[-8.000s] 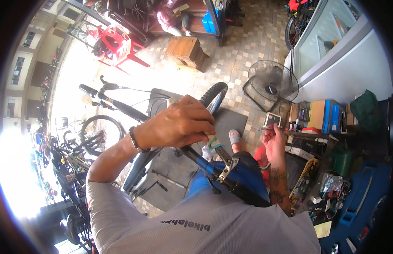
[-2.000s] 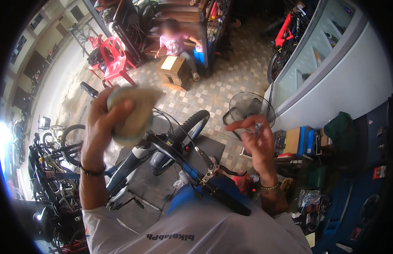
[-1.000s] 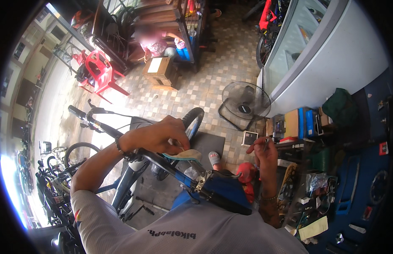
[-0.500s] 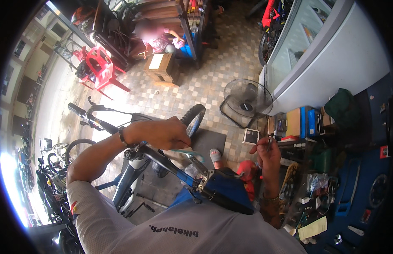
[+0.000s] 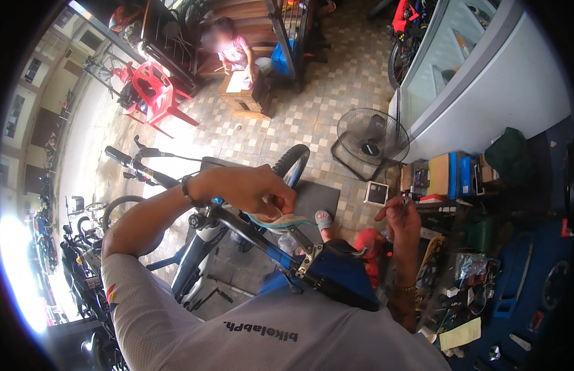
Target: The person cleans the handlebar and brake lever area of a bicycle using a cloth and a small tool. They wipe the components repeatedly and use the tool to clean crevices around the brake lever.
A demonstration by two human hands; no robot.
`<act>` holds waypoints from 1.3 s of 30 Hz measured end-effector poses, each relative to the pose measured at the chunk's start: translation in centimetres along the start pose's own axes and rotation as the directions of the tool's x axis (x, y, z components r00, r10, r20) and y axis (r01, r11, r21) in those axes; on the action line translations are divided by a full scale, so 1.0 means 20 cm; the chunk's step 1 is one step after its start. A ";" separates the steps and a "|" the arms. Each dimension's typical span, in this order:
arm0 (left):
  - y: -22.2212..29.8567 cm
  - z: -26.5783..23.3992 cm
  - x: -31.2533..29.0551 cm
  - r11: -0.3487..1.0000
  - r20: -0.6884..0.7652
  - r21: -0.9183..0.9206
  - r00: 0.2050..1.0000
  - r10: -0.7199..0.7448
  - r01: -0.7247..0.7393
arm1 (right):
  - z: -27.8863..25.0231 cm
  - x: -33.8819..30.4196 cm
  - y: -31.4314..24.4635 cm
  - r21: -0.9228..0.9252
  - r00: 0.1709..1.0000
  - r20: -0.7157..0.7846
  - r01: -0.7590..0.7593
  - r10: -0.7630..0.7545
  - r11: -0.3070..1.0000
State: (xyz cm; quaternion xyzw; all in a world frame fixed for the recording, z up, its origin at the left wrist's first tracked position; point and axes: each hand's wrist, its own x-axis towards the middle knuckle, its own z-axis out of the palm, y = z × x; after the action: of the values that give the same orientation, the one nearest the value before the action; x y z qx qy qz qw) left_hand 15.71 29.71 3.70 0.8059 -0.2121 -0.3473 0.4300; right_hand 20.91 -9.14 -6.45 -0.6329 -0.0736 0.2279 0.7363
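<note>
My left hand (image 5: 246,188) is closed, with fingers pinched on a beige cloth (image 5: 288,221) with a teal edge. The cloth hangs just above the black handlebar (image 5: 245,230) of a bicycle, which crosses in front of my body. Off to the right, my right hand (image 5: 403,226) is raised and closed on a small metal piece (image 5: 405,201), too small to name. A brake lever (image 5: 149,152) and a grip (image 5: 116,154) show at the bar's far left end. The bicycle's front tyre (image 5: 292,162) stands beyond my left hand.
A standing fan (image 5: 372,139) is ahead on the tiled floor. Boxes (image 5: 440,176) and a cluttered tool bench (image 5: 479,297) line the right side. A person (image 5: 236,54) sits behind a small wooden box (image 5: 245,102), near a red plastic chair (image 5: 157,93). More bicycles (image 5: 82,260) stand at left.
My left hand has turned, so its pinching fingers and more of the cloth show. My right hand stays raised with the metal piece. The seated person now leans over the wooden box.
</note>
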 end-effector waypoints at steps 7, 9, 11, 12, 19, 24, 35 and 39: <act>-0.02 -0.02 0.02 0.981 0.055 0.164 0.992 -0.110 0.099 | 0.01 0.00 0.00 -0.033 1.000 -0.016 0.011 -0.011 0.999; 0.06 -0.03 0.00 0.984 0.032 -0.006 0.983 -0.178 0.179 | 0.01 0.01 0.00 -0.019 1.000 -0.020 0.017 -0.017 1.000; 0.01 -0.02 0.00 0.997 0.049 0.059 0.997 -0.056 0.053 | -0.01 0.01 0.00 -0.048 0.998 -0.027 -0.054 0.052 0.997; -0.01 -0.02 0.00 0.995 0.059 0.095 0.998 0.005 -0.011 | -0.02 0.01 0.01 -0.061 0.996 -0.030 -0.085 0.083 0.995; -0.03 -0.04 -0.01 0.998 0.068 0.020 0.996 -0.059 0.058 | 0.01 0.03 0.02 -0.044 0.999 -0.002 -0.034 0.034 0.998; -0.05 -0.04 0.03 0.991 0.084 0.118 0.994 -0.066 0.055 | 0.00 0.04 0.03 -0.043 1.000 -0.001 -0.009 0.009 0.999; -0.09 -0.01 0.01 0.988 0.116 0.137 0.989 -0.086 0.070 | 0.00 0.02 0.04 -0.035 1.000 -0.008 -0.008 0.008 0.999; 0.01 -0.05 0.01 0.991 0.098 0.027 0.986 -0.136 0.134 | 0.00 0.01 0.03 -0.026 1.000 -0.005 -0.018 0.017 1.000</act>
State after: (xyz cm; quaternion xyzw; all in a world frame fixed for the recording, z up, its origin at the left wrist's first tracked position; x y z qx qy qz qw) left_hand 16.56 29.95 4.25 0.8044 -0.1816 -0.4132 0.3862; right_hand 20.98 -8.97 -7.09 -0.6434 -0.0694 0.2320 0.7262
